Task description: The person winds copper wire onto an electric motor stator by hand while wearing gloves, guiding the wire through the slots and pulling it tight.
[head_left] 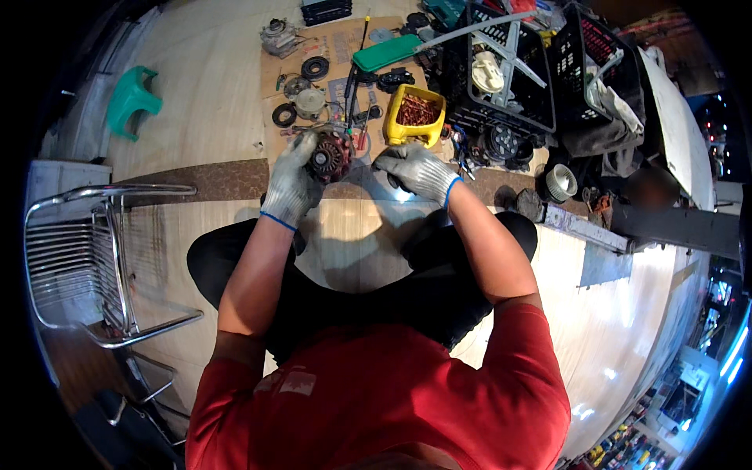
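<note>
My left hand (294, 176), in a grey-white knit glove with a blue cuff, grips a round, dark reddish metal part (330, 155) with a toothed ring and a hub at its centre, held just above the cardboard sheet (278, 74). My right hand (411, 171), gloved alike, is to the right of that part, fingers curled over something dark that I cannot make out. Just beyond it sits a yellow cut-open container (415, 116) full of small copper-coloured pieces. Black rings (315, 68), metal housings (309, 102) and long thin rods lie on the cardboard ahead.
Black crates (501, 102) holding parts stand at the upper right, a green tray (384, 53) beside them. A metal beam (666, 229) lies on the right, near a white cylindrical wheel (561, 182). On the left are a chrome chair (74, 258) and a green stool (125, 102).
</note>
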A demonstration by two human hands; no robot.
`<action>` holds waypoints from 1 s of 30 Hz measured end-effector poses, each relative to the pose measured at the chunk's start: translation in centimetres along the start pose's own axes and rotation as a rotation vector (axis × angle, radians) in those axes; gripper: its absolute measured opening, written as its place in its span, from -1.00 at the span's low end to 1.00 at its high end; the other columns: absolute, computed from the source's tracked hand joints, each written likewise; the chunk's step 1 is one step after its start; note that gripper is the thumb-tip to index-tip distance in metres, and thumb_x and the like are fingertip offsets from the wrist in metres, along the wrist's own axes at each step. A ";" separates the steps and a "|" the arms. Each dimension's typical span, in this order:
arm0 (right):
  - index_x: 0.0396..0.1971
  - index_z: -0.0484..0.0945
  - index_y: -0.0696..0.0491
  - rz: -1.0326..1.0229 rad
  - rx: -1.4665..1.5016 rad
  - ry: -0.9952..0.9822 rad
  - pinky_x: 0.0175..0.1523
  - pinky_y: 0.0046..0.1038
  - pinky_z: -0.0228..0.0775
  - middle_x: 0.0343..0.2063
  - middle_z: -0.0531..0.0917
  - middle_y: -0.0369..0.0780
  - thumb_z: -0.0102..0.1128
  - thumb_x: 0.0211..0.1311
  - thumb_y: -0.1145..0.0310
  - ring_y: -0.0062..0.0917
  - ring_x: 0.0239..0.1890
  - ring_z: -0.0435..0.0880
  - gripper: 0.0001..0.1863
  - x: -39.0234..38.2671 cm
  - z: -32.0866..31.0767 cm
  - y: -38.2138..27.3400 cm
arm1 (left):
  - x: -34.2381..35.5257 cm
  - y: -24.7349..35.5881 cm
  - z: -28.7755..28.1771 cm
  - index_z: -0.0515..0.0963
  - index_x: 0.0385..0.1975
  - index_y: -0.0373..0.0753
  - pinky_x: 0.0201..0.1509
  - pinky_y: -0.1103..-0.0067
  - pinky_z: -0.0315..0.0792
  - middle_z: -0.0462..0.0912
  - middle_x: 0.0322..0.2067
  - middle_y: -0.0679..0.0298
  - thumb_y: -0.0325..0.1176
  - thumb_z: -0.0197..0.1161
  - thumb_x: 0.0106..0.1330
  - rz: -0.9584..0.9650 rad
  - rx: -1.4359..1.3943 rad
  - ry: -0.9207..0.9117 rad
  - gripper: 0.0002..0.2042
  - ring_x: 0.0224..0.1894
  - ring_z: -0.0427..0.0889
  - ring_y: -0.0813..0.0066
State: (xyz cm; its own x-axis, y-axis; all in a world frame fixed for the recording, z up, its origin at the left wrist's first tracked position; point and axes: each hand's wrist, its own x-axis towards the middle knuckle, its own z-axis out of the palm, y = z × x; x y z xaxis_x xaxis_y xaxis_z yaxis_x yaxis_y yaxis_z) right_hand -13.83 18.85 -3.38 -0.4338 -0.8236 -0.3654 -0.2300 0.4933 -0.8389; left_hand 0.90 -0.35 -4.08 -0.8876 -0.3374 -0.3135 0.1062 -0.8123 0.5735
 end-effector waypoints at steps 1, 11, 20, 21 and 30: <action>-0.21 0.67 0.13 -0.080 -0.054 -0.015 -0.30 -0.52 0.43 -0.55 0.61 -0.24 0.09 0.33 0.23 -0.59 -0.47 0.58 -0.71 0.0 0.2 1.0 | 0.0 0.2 0.3 0.38 0.18 -0.28 0.05 0.24 0.62 0.60 0.00 0.07 -0.28 0.16 0.43 -0.018 -0.097 0.101 -0.62 0.01 0.65 0.18; -0.16 0.69 0.13 0.279 0.282 0.022 -0.48 -0.63 0.15 -0.64 0.49 -0.45 0.09 0.41 0.19 -0.79 -0.59 0.35 -0.68 -13.1 1.9 -1.7 | 1.3 1.1 0.7 0.42 0.13 -0.22 0.05 0.20 0.63 0.60 0.03 0.08 -0.28 0.04 0.51 0.064 -0.356 0.169 -0.71 0.02 0.65 0.17; -0.08 0.62 0.23 0.636 0.250 0.329 -0.48 -0.65 0.21 -0.63 0.51 -0.34 0.13 0.39 0.45 -0.73 -0.61 0.40 -0.78 -38.6 1.9 7.4 | 0.0 -3.0 2.6 0.41 0.09 -0.34 0.07 0.29 0.64 0.57 0.03 0.01 -0.29 0.00 0.54 -0.090 -0.349 0.189 -0.71 0.01 0.65 0.18; -0.06 0.62 0.22 0.740 0.306 0.326 -0.50 -0.63 0.21 -0.64 0.50 -0.36 0.10 0.43 0.32 -0.73 -0.63 0.38 -0.71 -41.5 2.6 9.1 | -0.4 -3.5 3.2 0.42 0.08 -0.33 0.07 0.31 0.64 0.58 0.01 0.03 -0.35 0.00 0.53 -0.106 -0.323 0.158 -0.75 0.00 0.66 0.21; 0.30 0.36 0.13 0.673 0.388 0.364 0.22 -0.30 0.44 0.20 0.54 -0.18 0.18 0.40 0.23 -0.43 0.14 0.55 -0.45 -50.6 0.5 17.1 | -2.3 -6.1 4.4 0.41 0.10 -0.35 0.17 0.33 0.58 0.60 -0.02 0.07 -0.45 0.07 0.48 -0.164 -0.271 -0.021 -0.74 0.03 0.65 0.26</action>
State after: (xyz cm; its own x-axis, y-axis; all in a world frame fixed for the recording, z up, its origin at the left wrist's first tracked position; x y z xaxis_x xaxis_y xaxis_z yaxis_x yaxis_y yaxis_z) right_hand 4.56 68.82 0.52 -0.6388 -0.2161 -0.7384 0.4621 0.6596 -0.5928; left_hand 0.36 7.46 -3.50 -0.9117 -0.1840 -0.3674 0.0744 -0.9532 0.2929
